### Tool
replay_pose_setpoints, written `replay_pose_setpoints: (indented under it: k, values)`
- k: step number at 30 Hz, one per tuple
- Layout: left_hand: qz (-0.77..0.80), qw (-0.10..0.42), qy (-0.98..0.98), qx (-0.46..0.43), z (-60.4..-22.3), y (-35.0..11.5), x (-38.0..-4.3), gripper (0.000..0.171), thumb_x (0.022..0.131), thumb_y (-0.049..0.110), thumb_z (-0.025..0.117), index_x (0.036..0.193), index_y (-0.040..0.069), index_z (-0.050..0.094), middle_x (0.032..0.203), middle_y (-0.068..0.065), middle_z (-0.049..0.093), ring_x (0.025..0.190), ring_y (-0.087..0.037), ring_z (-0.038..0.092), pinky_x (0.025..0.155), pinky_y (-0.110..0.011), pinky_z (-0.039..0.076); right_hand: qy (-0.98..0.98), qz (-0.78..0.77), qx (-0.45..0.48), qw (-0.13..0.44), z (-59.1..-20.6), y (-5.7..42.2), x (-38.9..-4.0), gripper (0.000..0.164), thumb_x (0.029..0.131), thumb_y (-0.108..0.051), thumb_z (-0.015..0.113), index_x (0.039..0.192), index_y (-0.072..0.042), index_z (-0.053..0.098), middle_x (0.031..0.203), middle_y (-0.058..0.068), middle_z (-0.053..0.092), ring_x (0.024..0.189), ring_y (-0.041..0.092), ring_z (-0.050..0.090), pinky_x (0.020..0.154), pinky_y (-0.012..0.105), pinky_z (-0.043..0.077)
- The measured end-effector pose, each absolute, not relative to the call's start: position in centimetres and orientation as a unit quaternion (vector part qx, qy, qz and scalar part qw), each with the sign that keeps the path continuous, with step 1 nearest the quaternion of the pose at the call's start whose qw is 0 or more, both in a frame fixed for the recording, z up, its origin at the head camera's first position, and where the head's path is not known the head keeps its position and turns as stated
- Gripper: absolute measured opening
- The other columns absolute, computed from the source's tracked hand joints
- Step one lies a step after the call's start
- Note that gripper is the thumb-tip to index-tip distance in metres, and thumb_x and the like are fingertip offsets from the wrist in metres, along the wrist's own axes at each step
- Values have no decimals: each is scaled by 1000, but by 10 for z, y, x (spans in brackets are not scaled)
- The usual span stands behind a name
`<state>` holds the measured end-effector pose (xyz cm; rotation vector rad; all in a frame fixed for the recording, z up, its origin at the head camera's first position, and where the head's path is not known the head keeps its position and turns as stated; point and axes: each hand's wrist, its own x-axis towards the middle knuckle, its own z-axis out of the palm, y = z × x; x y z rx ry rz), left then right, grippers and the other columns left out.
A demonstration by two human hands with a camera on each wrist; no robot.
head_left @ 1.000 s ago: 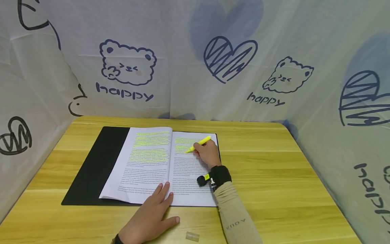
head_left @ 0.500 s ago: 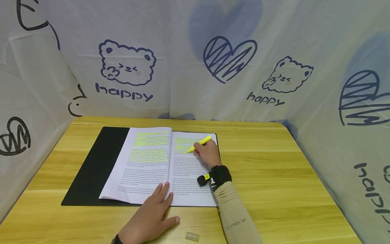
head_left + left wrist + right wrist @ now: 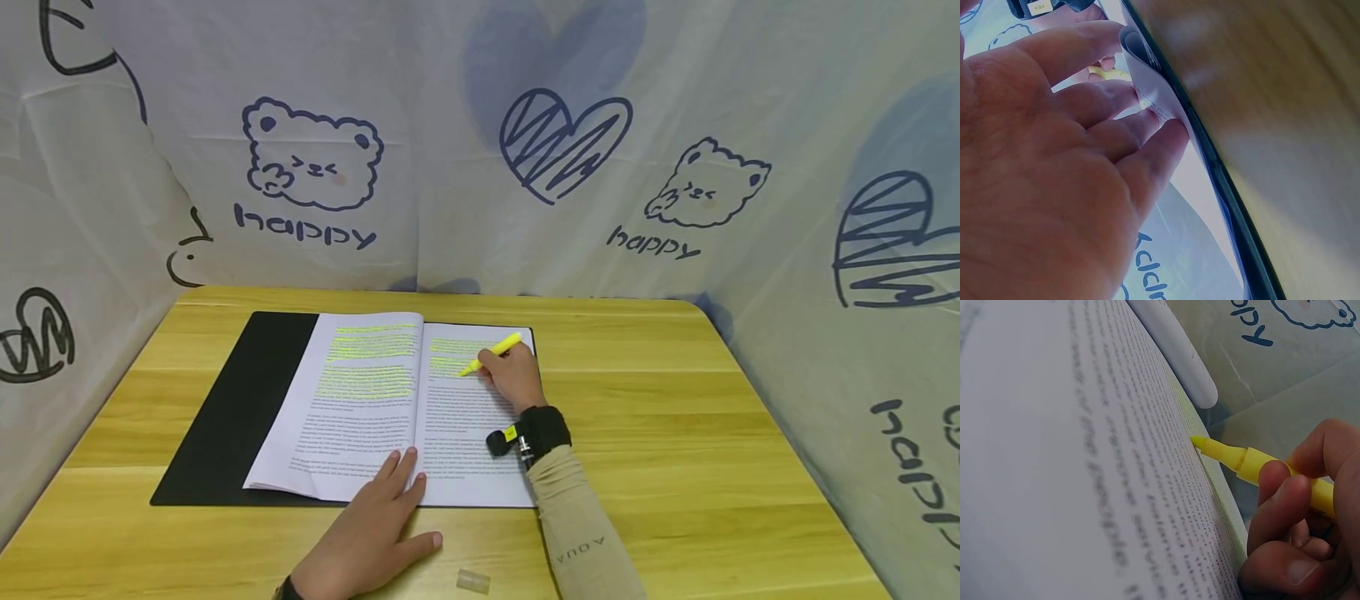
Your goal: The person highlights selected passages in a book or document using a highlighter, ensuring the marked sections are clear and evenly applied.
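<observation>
Before us stands a table (image 3: 675,433) topped in yellow wood grain with darker streaks, its far right corner rounded. On it we see a flat black mat (image 3: 217,433) lying left of centre, and, near the view's lower edge, a small translucent cylindrical piece (image 3: 473,582) on its side, apart from the mat.
</observation>
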<state>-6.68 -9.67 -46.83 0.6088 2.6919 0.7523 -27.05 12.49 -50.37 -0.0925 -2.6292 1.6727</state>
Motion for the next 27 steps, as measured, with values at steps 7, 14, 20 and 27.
replay_pose_setpoints:
  k: [7, 14, 20, 27]
  values:
    - [262, 137, 932, 211, -468, -97, -66, 82, 87, 62, 55, 142, 2, 43, 159, -13, 16, 146, -33, 8, 112, -55, 19, -846, 531, -38, 14, -503, 124, -270, 24, 84, -33, 62, 78, -10, 67, 67, 6, 64, 59, 22, 60, 57, 32, 47]
    - [264, 133, 932, 211, -468, -97, -66, 81, 87, 61, 55, 142, 2, 43, 159, -13, 16, 146, -34, 8, 112, -54, 18, -843, 537, -37, 13, -502, 125, -270, 24, 85, -32, 63, 79, -9, 67, 67, 7, 64, 60, 23, 61, 58, 32, 47]
    - [264, 135, 931, 210, -468, -97, -66, 82, 87, 62, 54, 142, 2, 43, 159, -13, 16, 146, -34, 8, 112, -54, 19, -845, 534, -36, 14, -501, 128, -268, 25, 85, -33, 63, 78, -9, 67, 67, 7, 64, 62, 24, 61, 59, 33, 46]
    - [263, 136, 932, 208, -468, -96, -66, 82, 87, 62, 54, 142, 3, 43, 160, -12, 16, 146, -33, 7, 112, -54, 19, -845, 533, -41, 19, -502, 128, -269, 25, 83, -33, 64, 77, -9, 66, 66, 8, 63, 60, 24, 59, 58, 33, 45]
